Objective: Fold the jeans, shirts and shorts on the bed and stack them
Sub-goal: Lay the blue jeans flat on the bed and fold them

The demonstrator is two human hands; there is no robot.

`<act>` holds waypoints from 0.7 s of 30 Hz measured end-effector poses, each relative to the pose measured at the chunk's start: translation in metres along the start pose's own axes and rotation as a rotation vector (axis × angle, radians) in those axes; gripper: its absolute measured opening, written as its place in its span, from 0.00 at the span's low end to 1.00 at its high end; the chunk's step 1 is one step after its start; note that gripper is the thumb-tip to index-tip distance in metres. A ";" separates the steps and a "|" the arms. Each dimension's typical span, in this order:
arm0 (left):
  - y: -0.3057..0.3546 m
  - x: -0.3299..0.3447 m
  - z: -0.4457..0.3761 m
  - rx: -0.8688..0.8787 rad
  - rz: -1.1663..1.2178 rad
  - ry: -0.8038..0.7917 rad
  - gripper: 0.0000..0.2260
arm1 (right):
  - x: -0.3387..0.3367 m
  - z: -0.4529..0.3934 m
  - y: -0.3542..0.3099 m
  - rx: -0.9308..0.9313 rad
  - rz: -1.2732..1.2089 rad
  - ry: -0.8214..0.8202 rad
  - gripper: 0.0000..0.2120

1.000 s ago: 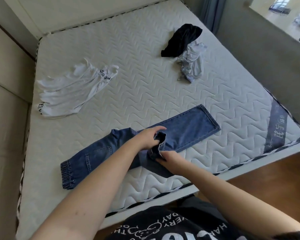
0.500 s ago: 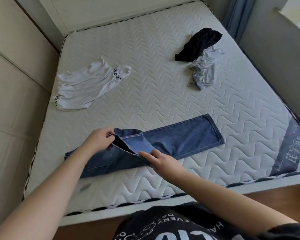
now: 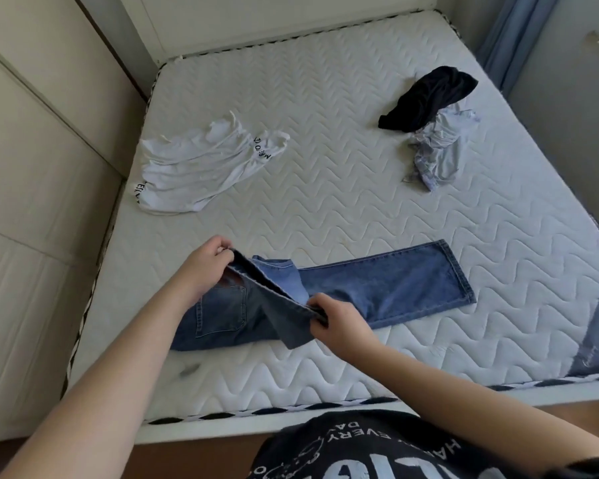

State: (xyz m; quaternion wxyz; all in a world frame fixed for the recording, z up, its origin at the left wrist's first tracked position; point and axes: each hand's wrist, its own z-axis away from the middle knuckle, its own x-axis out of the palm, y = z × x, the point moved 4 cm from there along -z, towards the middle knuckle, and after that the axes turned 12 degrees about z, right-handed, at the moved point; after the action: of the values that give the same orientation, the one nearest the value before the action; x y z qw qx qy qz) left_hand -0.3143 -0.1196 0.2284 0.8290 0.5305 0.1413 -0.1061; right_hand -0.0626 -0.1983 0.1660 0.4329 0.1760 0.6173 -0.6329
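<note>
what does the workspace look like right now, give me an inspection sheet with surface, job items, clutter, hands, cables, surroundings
surface: white quilted mattress, bare of bedding, with a small dark smudge near its front edge.
job's things: blue jeans lie across the front of the mattress, one end lifted into a fold; a white shirt lies crumpled at the back left; a black garment rests partly on a crumpled grey garment at the back right. Nothing is stacked yet.
clutter: nothing seen.
grippers: left hand and right hand each pinch the raised denim edge.
cables: nothing seen.
surroundings: cream panelled wall on the left, blue curtain at the far right corner.
</note>
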 end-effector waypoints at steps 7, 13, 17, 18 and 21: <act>0.048 0.069 -0.043 0.102 -0.026 -0.349 0.18 | -0.037 0.005 0.047 0.259 -0.099 0.113 0.10; 0.079 0.155 -0.065 0.117 -0.089 -0.505 0.08 | -0.068 0.034 0.098 0.445 -0.138 0.238 0.11; 0.092 0.221 -0.077 0.138 -0.222 -0.703 0.15 | -0.088 0.050 0.144 0.530 -0.171 0.269 0.08; 0.094 0.240 -0.080 0.124 -0.257 -0.758 0.19 | -0.092 0.053 0.158 0.553 -0.184 0.272 0.07; 0.100 0.300 -0.091 0.115 -0.336 -0.832 0.18 | -0.102 0.063 0.205 0.621 -0.222 0.259 0.06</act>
State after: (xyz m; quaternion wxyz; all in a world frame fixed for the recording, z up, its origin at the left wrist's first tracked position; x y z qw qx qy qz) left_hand -0.0110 -0.0029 0.1733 0.7557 0.4576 -0.1261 -0.4512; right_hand 0.1720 -0.1954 0.1254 0.2056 0.3098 0.4606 -0.8060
